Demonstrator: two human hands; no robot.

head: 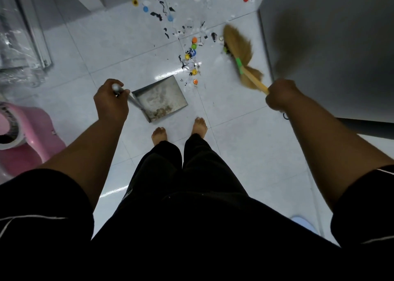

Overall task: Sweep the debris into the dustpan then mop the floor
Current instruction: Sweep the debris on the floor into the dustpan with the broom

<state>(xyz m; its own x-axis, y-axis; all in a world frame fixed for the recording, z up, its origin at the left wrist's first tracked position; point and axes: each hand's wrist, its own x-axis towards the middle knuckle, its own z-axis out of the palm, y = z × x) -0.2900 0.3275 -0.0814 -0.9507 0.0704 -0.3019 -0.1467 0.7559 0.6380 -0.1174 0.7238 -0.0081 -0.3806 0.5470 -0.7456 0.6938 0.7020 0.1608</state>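
Note:
A metal dustpan [162, 93] lies flat on the white tiled floor just ahead of my bare feet, with some dirt in its near corner. My left hand [110, 101] grips its long metal handle [130, 98]. My right hand [279, 95] grips the yellow stick of a straw broom [236, 44], whose bristles touch the floor to the right of the debris. Debris [193, 52] of coloured bottle caps, black scraps and white paper bits trails from the dustpan's far edge up to the top of the view.
A pink mop bucket [25, 135] stands at the left. Plastic-wrapped items [19, 37] lie at the far left. A grey cabinet side [328, 46] walls off the right. A light blue object [302, 223] shows at lower right.

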